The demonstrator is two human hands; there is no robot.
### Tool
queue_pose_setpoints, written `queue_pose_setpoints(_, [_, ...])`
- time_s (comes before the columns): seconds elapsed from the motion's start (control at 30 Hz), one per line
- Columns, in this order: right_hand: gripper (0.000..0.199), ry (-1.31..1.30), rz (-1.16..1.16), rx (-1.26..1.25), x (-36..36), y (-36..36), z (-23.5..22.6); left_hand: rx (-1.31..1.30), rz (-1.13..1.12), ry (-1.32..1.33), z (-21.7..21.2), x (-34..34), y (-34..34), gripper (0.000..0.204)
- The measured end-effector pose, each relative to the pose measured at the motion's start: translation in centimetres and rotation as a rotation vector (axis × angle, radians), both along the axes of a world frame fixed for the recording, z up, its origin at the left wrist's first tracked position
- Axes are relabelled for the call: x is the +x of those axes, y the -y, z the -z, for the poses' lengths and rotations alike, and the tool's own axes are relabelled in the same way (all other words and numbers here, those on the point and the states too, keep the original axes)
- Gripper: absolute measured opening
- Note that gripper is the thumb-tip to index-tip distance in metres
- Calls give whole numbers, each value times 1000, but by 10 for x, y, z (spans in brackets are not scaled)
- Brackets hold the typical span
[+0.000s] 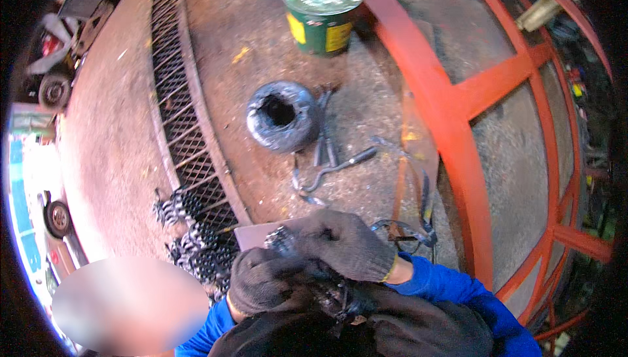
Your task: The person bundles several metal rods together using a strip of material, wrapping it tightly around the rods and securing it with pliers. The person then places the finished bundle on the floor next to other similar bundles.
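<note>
Stained concrete floor [235, 30] spreads out ahead, with a drain grate [169, 62] at ten o'clock, a green bucket [319, 23] at twelve and a red frame [461, 147] at three. My gloved hands are together between six and seven o'clock: the right hand [356, 242] is curled on a shiny metal piece [280, 240], the left hand [261, 284] bunched just below; whether the left grips too, I can't tell. Good handling, I judge, means a close, firm hold, steady wrists, and the piece's bare end left uncovered.
</note>
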State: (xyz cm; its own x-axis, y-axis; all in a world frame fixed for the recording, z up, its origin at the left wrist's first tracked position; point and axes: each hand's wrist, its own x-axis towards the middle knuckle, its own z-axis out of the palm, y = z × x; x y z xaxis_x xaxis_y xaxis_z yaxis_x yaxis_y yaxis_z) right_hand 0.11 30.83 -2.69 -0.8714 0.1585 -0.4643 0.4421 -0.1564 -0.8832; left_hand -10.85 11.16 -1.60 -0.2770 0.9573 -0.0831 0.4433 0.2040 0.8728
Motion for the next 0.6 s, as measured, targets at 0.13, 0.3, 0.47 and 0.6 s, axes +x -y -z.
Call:
queue_pose_setpoints(0.13, [12, -53, 49, 175, 2, -2, 14, -223, -339, 1088, 12, 31, 14, 23])
queue_pose_setpoints(0.3, [13, -120, 106, 372, 6, 2, 19, 151, -197, 888, 17, 21, 15, 16])
queue_pose_setpoints(0.47, [22, -77, 159, -161, 12, 4, 34, 175, -197, 889, 19, 19, 17, 18])
queue_pose_setpoints(0.6, [35, 24, 1, -475, 10, -6, 28, 187, -290, 1042, 22, 25, 16, 28])
